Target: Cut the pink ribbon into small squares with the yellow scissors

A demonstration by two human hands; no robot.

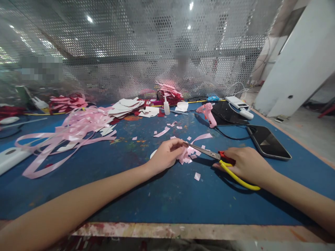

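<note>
My left hand (166, 155) rests on the blue table (167, 198), its fingers pinched on a small piece of pink ribbon (184, 156). A white disc (153, 153) peeks out from under that hand. My right hand (248, 164) is closed round the yellow and red handles of a pair of scissors (209, 153). The scissor blades point left, and their tips reach the pink ribbon at my left fingertips. Small pink offcuts (197, 176) lie scattered around both hands.
A heap of long pink ribbon (70, 134) lies at the left, white paper cut-outs (125, 106) behind it. A pink glue gun (208, 112), a glue bottle (166, 105), a dark tablet (268, 142) and a white power bank (239, 103) lie at the right. A perforated screen (146, 48) stands behind the table, a person beyond it.
</note>
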